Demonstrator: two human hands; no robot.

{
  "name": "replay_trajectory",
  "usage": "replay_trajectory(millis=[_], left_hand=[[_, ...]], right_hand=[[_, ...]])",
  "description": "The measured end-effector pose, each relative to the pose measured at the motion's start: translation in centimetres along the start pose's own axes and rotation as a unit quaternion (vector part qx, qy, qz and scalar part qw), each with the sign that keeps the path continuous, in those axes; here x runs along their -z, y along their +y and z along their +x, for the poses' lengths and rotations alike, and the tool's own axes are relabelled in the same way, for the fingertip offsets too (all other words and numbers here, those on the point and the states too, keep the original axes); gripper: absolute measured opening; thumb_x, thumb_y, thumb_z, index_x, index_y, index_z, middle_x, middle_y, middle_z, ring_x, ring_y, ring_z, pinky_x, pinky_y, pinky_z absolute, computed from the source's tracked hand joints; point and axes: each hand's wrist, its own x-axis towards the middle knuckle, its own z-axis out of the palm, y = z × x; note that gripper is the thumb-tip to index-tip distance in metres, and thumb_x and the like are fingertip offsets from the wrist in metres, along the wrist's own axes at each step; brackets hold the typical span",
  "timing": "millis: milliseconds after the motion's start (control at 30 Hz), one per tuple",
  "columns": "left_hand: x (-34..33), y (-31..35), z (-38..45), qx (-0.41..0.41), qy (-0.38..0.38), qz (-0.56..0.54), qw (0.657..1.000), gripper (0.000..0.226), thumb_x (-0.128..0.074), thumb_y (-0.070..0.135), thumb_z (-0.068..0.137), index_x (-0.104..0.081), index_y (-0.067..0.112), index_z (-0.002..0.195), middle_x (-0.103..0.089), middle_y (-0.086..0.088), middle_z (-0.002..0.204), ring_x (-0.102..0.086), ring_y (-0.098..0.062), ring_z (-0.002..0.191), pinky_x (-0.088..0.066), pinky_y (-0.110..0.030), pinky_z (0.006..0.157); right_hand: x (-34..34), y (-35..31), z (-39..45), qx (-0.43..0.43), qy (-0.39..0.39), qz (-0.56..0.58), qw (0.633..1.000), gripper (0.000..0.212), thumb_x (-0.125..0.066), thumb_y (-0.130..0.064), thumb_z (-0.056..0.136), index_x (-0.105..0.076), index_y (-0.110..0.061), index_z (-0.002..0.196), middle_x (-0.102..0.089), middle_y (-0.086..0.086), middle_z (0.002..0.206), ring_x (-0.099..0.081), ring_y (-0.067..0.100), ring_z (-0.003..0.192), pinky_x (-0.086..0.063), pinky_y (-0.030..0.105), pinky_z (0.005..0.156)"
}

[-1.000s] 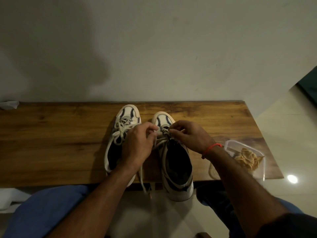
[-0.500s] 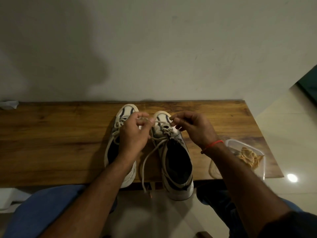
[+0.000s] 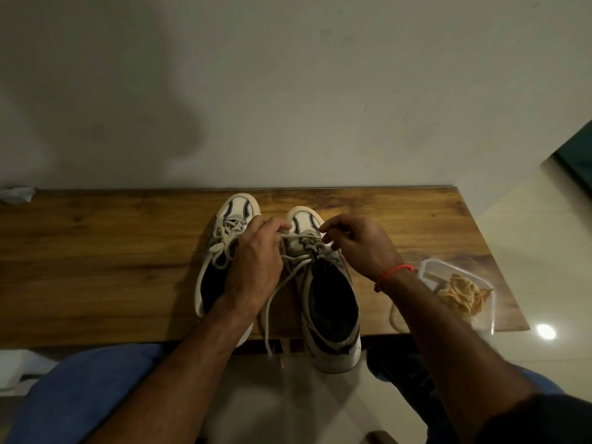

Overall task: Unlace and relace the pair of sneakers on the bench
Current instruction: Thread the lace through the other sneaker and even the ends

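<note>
So, no brand name or lettering can be read on either shoe in this dim light. Far left, a crumpled white scrap [image 3: 17, 194] sits at the far corner of the wooden bench [image 3: 96, 257], against the wall. Moving right, two sneakers stand side by side, toes to the wall. The left sneaker [image 3: 237, 213] is white with dark stripes, its lace loose and tangled over the tongue; the forearm crosses its heel, hiding the near part. The left hand [image 3: 256, 267] lies over that shoe's right edge, thumb and forefinger pinching the lace [image 3: 282, 283] at the toe end of the neighbouring shoe. From there one strand of that lace runs down between the shoes and hangs off the near edge of the bench. The right sneaker [image 3: 330, 302] has its heel jutting past the near edge, mouth wide and dark. Above its right side the right hand [image 3: 362, 245] is curled, fingertips pinching the other end of the lace just over the toe eyelets. One red thread band [image 3: 392, 273] circles that wrist. Further right, one clear plastic container [image 3: 480, 322] rests near the bench's right end, holding a tan tangled bundle, partly hidden by the right forearm. Blue-clad knees show below.
</note>
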Motion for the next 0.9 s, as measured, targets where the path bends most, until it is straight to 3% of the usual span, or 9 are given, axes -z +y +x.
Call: replay_trajectory(millis=[100,200,267,333,433,633,700,767,900], left_hand=[[0.1,-0.5,0.3,-0.009,-0.001,0.011,1.000,0.031,-0.048,0.002,0.103,-0.066,0.016,0.123,-0.060,-0.001,0.131,-0.050,-0.003,0.108,-0.040,0.000,0.074],[-0.9,-0.3,0.6,-0.054,-0.040,0.034,0.997,0.037,-0.047,0.003,0.102,-0.064,0.020,0.131,-0.060,0.001,0.138,-0.052,-0.014,0.123,-0.038,-0.016,0.095],[-1.8,0.3,1.1,-0.081,-0.064,0.059,0.993,0.039,-0.048,0.007,0.103,-0.062,0.023,0.135,-0.060,0.001,0.139,-0.051,-0.019,0.126,-0.045,-0.030,0.100],[-2.6,0.6,1.7,-0.083,-0.082,0.085,0.989,0.036,-0.050,0.016,0.104,-0.062,0.025,0.136,-0.061,0.002,0.136,-0.051,-0.020,0.124,-0.046,-0.034,0.099],[-3.6,0.2,2.2,-0.064,-0.085,0.084,0.991,0.026,-0.056,0.027,0.101,-0.069,0.025,0.123,-0.066,0.003,0.121,-0.055,-0.018,0.114,-0.048,-0.033,0.093],[-3.1,0.2,1.6,-0.044,-0.041,0.043,0.997,0.010,-0.064,0.025,0.097,-0.072,0.022,0.103,-0.069,0.007,0.102,-0.060,-0.011,0.096,-0.047,-0.025,0.079],[-2.6,0.5,1.6,-0.023,-0.054,-0.022,0.998,0.014,-0.064,0.025,0.098,-0.073,0.021,0.107,-0.071,0.007,0.103,-0.063,-0.008,0.094,-0.053,-0.024,0.078],[-2.1,1.3,1.6,-0.012,-0.090,-0.075,0.993,0.017,-0.065,0.026,0.098,-0.075,0.022,0.112,-0.071,0.010,0.105,-0.063,-0.001,0.093,-0.050,-0.014,0.077],[-1.6,2.3,1.0,-0.004,-0.144,-0.110,0.984,0.010,-0.073,0.025,0.092,-0.078,0.025,0.100,-0.071,0.016,0.092,-0.061,0.013,0.085,-0.044,-0.003,0.068]], right_hand=[[0.0,0.0,0.1,-0.024,0.028,-0.007,0.999,0.023,-0.050,-0.011,0.101,-0.070,-0.021,0.104,-0.070,-0.008,0.091,-0.063,0.000,0.082,-0.045,0.013,0.068],[0.1,0.1,0.0,-0.058,0.051,-0.007,0.997,0.027,-0.046,-0.005,0.100,-0.068,-0.021,0.106,-0.068,-0.008,0.091,-0.062,0.001,0.084,-0.047,0.016,0.070],[0.4,0.0,-0.1,-0.071,0.034,-0.032,0.996,0.024,-0.050,-0.006,0.098,-0.067,-0.020,0.106,-0.068,-0.006,0.092,-0.062,0.003,0.083,-0.048,0.016,0.065],[0.9,-0.3,-0.3,-0.075,-0.024,-0.063,0.995,0.017,-0.059,-0.015,0.095,-0.065,-0.021,0.109,-0.066,-0.002,0.096,-0.063,0.008,0.085,-0.051,0.020,0.065],[1.7,-0.8,-0.8,-0.098,-0.145,-0.068,0.982,0.028,-0.066,-0.028,0.093,-0.057,-0.020,0.118,-0.060,-0.006,0.097,-0.061,0.008,0.086,-0.049,0.020,0.065],[2.1,-1.2,-1.0,-0.094,-0.210,-0.095,0.968,0.033,-0.067,-0.032,0.092,-0.055,-0.020,0.120,-0.059,-0.002,0.108,-0.058,0.009,0.093,-0.048,0.019,0.069],[2.0,-0.9,-1.1,-0.088,-0.217,-0.127,0.964,0.035,-0.069,-0.032,0.090,-0.055,-0.021,0.121,-0.061,0.000,0.114,-0.059,0.012,0.099,-0.048,0.019,0.072],[2.0,-0.7,-1.1,-0.076,-0.203,-0.149,0.965,0.032,-0.069,-0.031,0.090,-0.058,-0.021,0.119,-0.063,-0.001,0.114,-0.059,0.010,0.099,-0.046,0.017,0.072],[2.2,-0.5,-0.9,-0.064,-0.174,-0.137,0.973,0.020,-0.062,-0.024,0.095,-0.066,-0.015,0.112,-0.068,0.001,0.106,-0.062,0.006,0.088,-0.049,0.015,0.069]])
